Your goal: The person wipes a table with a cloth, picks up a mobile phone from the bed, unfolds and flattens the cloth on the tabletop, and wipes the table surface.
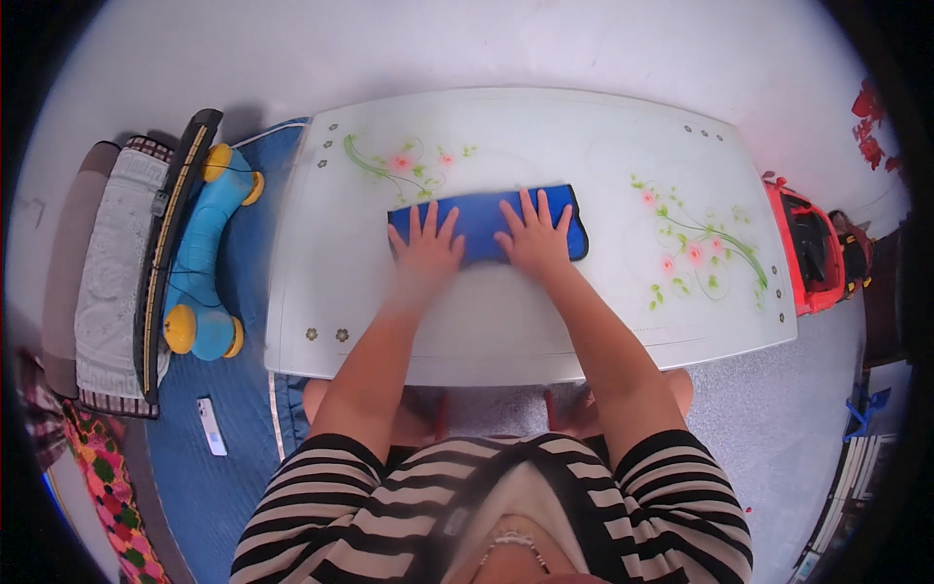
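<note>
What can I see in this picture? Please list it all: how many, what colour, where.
Flat cloth piece: one, blue with black edging, on the table
Table: one, white with flower prints, centre
Wheeled toy: one, light blue with yellow wheels, left of table
Long bar: one, dark, beside that toy
Phone: one, pale, lower left, on blue fabric
Toy car: one, red, right of table
Flowers: several, red, upper right
Striped top: one, black and cream, on the person
Left hand: one, bare, on cloth piece's left part
Right hand: one, bare, on its right part
Rim items: too dim to count
</note>
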Demonstrator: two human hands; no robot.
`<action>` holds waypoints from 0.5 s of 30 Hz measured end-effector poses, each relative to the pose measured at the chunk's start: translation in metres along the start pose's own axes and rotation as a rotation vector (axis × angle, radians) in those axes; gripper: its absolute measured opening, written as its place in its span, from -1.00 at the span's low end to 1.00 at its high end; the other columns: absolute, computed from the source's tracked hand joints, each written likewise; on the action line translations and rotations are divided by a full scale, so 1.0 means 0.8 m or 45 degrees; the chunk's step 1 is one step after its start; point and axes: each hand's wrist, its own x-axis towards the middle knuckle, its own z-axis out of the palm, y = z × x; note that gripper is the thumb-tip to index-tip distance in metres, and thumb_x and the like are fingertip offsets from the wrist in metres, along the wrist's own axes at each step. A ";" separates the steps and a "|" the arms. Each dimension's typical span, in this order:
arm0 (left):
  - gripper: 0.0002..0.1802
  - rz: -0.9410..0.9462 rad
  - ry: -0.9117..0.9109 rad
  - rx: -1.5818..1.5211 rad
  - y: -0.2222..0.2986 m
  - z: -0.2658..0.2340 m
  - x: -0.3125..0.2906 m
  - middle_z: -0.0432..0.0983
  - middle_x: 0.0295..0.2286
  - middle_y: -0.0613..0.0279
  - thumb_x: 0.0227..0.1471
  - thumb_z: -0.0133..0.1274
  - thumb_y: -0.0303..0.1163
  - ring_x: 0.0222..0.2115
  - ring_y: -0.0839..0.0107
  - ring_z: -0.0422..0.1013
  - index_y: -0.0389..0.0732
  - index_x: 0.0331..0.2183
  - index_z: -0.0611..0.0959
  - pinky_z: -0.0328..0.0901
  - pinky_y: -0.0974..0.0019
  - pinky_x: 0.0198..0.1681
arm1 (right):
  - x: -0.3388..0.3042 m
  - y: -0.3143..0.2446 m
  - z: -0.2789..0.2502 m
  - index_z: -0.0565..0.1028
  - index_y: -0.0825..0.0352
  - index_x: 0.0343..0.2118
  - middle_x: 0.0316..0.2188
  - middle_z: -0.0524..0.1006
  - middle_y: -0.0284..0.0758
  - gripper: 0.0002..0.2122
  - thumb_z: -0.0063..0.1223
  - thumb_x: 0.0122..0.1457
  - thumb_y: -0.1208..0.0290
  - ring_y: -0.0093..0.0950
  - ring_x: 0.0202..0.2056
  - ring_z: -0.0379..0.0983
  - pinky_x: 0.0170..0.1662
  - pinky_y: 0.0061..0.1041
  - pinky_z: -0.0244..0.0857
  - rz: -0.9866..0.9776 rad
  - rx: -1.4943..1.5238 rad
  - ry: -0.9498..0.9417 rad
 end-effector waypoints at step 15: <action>-0.32 0.088 -0.066 -0.081 0.023 -0.007 -0.213 -0.13 0.39 0.07 0.27 -0.14 0.03 0.39 -0.10 -0.23 0.15 0.35 0.20 -0.38 -0.61 0.25 | -0.209 -0.044 -0.071 0.23 0.04 0.35 0.43 0.00 -0.12 -0.38 -0.03 0.28 -0.06 -0.03 0.44 -0.22 0.28 0.44 -0.46 -0.083 0.081 -0.179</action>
